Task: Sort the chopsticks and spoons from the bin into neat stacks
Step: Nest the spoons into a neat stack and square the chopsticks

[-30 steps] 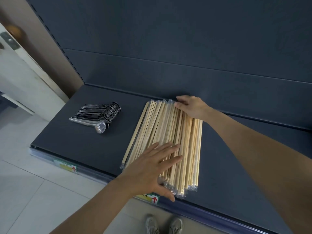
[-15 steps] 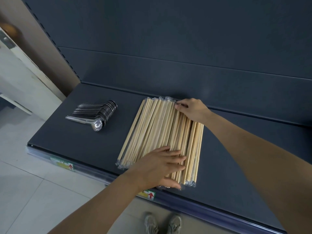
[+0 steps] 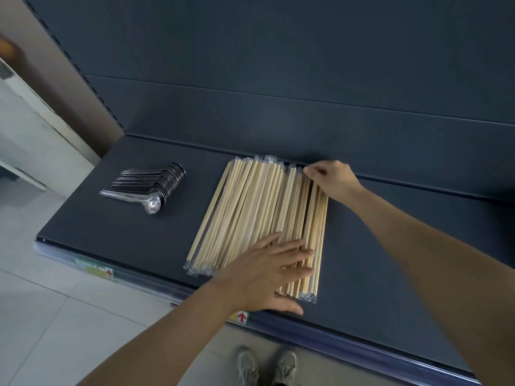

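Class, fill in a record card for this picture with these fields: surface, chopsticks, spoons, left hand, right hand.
surface: dark shelf
chopsticks: in clear wrappers, lying side by side in a slightly fanned row
spoons: nested in one stack, left of the chopsticks, not touching them
left hand: flat, fingers straight, on the near ends of the chopsticks
right hand: fingers curled, seems to pinch the far ends at the right side of the row
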{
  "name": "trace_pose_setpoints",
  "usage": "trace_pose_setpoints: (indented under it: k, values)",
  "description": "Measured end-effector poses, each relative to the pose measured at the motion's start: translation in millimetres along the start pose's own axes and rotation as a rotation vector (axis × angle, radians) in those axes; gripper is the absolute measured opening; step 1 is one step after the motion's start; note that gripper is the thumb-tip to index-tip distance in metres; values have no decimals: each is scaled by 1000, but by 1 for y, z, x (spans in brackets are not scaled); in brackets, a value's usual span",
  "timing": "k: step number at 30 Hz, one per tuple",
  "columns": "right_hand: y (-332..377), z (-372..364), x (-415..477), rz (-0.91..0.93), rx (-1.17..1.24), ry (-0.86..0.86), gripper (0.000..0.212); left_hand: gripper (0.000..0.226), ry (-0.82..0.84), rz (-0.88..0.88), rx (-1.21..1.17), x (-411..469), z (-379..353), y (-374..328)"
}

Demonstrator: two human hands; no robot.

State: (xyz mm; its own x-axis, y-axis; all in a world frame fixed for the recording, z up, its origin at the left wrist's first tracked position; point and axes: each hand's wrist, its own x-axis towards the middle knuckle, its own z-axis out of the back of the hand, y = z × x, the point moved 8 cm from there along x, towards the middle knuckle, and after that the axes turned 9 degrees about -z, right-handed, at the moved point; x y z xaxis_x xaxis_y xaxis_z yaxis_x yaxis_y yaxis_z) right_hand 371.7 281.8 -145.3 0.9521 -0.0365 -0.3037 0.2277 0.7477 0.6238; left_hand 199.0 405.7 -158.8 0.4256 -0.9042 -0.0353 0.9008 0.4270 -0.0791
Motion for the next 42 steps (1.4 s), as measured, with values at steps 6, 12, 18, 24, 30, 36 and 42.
trace_pose_setpoints:
  k: [6, 12, 18, 24, 30, 36, 42]
  values:
    - [-2, -7, -13, 32, 74, 23, 37, 51, -59, -79, 23, 1, -3, -6]
    - [-3, -2, -7, 47, 71, 16, 49, 57, -74, -78, 72, 1, 2, -10]
    - [-6, -10, -4, 51, 22, 47, 48, 65, -48, -125, 126, 18, 6, -25]
    - [-3, -11, -10, 96, 36, 44, 37, 41, -103, -94, 30, 18, -1, -23]
    - [-7, -9, -12, 87, 22, 64, 39, 34, -140, -120, -46, 20, -2, -25]
    - [11, -5, -16, 119, 18, 17, 49, 63, -325, -16, -105, 2, 33, -9]
    - [55, -25, -8, 157, -91, 24, 55, 79, -278, 243, -98, -74, 42, 59]
